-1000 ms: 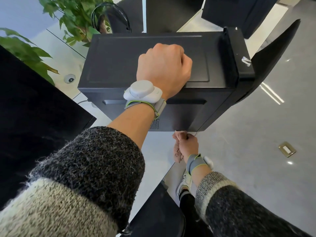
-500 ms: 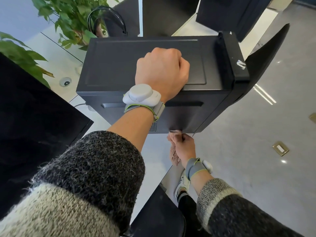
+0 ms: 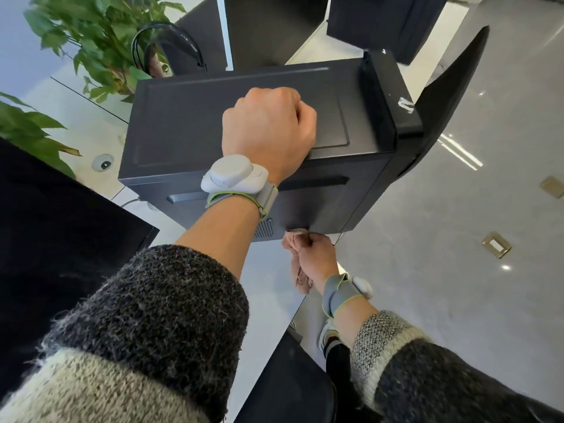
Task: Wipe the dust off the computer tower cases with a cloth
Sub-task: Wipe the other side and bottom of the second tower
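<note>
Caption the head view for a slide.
Left hand rests curled on the computer tower; right hand holds a pink cloth at its lower edge.

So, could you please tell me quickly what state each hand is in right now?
Left hand: closed in a fist, resting on the tower case, holding nothing visible.
Right hand: closed on the pink cloth.
</note>
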`<action>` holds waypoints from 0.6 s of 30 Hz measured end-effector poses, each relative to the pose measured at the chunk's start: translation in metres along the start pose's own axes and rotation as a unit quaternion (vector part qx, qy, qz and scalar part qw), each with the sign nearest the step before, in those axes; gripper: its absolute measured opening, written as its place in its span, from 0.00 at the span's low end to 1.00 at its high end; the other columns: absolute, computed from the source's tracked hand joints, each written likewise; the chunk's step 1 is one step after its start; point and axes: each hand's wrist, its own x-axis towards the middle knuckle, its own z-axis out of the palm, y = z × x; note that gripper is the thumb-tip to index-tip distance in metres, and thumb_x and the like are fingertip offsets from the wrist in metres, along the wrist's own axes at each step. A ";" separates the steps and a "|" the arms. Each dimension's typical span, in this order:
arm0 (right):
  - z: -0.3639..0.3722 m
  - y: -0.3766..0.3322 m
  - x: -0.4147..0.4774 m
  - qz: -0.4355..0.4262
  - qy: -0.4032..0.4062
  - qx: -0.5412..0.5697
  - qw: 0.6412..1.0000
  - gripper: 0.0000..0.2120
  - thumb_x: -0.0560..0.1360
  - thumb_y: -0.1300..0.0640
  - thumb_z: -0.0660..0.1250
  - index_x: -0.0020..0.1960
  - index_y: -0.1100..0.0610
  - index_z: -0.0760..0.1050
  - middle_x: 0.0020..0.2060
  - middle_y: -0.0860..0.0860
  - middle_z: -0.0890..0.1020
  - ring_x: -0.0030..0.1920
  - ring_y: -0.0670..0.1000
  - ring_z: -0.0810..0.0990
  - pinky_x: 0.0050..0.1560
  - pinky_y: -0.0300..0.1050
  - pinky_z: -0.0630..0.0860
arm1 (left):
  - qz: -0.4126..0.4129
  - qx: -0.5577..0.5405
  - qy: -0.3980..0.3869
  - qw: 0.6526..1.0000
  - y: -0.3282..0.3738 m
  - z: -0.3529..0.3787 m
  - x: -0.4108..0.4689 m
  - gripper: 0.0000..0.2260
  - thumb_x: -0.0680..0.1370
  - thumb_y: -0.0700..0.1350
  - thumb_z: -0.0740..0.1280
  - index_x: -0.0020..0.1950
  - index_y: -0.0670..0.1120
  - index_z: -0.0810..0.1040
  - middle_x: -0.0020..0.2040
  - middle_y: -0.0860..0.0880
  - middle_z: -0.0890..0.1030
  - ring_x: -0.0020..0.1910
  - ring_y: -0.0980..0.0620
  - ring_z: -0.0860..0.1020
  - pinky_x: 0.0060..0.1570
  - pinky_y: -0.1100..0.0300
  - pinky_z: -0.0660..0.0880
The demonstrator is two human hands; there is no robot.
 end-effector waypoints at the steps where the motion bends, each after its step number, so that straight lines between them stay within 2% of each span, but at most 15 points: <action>1: 0.000 -0.003 -0.004 -0.027 0.007 0.008 1.000 0.12 0.83 0.61 0.64 0.45 0.63 0.83 0.38 0.50 0.84 0.33 0.36 0.80 0.42 0.32 0.73 | -0.001 0.002 -0.001 1.000 0.000 0.000 0.000 0.15 0.78 0.50 0.58 0.33 0.46 0.64 0.29 0.49 0.69 0.32 0.41 0.69 0.36 0.54 0.69; 4: 0.002 -0.004 -0.016 -0.099 0.025 0.043 0.994 0.12 0.84 0.59 0.64 0.43 0.59 0.78 0.35 0.48 0.81 0.36 0.42 0.78 0.44 0.39 0.73 | -0.002 0.006 0.004 1.000 -0.002 0.000 0.000 0.16 0.79 0.51 0.58 0.33 0.46 0.64 0.30 0.49 0.69 0.32 0.42 0.69 0.35 0.55 0.68; 7: 0.009 0.003 -0.015 -0.107 0.045 0.025 0.993 0.09 0.84 0.54 0.64 0.47 0.56 0.78 0.40 0.50 0.83 0.42 0.51 0.79 0.46 0.47 0.77 | 0.003 0.005 0.007 1.000 -0.002 0.001 -0.001 0.16 0.79 0.50 0.58 0.33 0.46 0.65 0.29 0.50 0.68 0.30 0.44 0.68 0.35 0.56 0.66; 9: 0.014 0.006 -0.011 -0.067 0.005 0.008 0.998 0.09 0.85 0.53 0.62 0.51 0.53 0.79 0.43 0.46 0.85 0.45 0.49 0.82 0.47 0.40 0.77 | 0.005 0.004 0.008 1.000 -0.002 0.001 -0.001 0.16 0.79 0.50 0.58 0.32 0.46 0.65 0.28 0.51 0.67 0.30 0.45 0.67 0.34 0.55 0.67; 10: 0.016 0.005 -0.010 -0.046 -0.017 -0.005 0.999 0.10 0.85 0.52 0.61 0.51 0.52 0.79 0.43 0.44 0.84 0.46 0.48 0.82 0.45 0.34 0.75 | 0.003 0.007 0.006 1.000 -0.002 0.002 -0.001 0.16 0.79 0.50 0.59 0.32 0.46 0.64 0.28 0.51 0.66 0.29 0.45 0.66 0.34 0.55 0.66; 11: 0.016 0.002 -0.010 -0.030 -0.029 -0.025 0.999 0.11 0.85 0.51 0.60 0.52 0.53 0.80 0.44 0.44 0.84 0.47 0.48 0.83 0.44 0.32 0.73 | 0.001 0.010 0.005 1.000 -0.002 0.001 -0.002 0.17 0.79 0.51 0.59 0.32 0.46 0.64 0.28 0.51 0.65 0.29 0.45 0.65 0.35 0.54 0.65; 14: 0.013 -0.011 -0.018 -0.059 -0.010 -0.008 0.998 0.13 0.85 0.51 0.60 0.52 0.54 0.82 0.45 0.48 0.86 0.49 0.50 0.84 0.47 0.41 0.76 | 0.003 0.009 0.007 1.000 -0.001 0.000 -0.002 0.17 0.79 0.51 0.59 0.32 0.46 0.64 0.27 0.52 0.65 0.30 0.44 0.66 0.35 0.54 0.65; 18: 0.014 -0.026 -0.036 -0.131 0.000 0.037 0.991 0.10 0.86 0.55 0.62 0.52 0.56 0.80 0.42 0.46 0.84 0.44 0.44 0.81 0.45 0.35 0.76 | 0.005 0.005 0.010 1.000 -0.003 -0.001 -0.002 0.16 0.79 0.51 0.59 0.32 0.47 0.66 0.27 0.52 0.65 0.28 0.47 0.64 0.35 0.56 0.64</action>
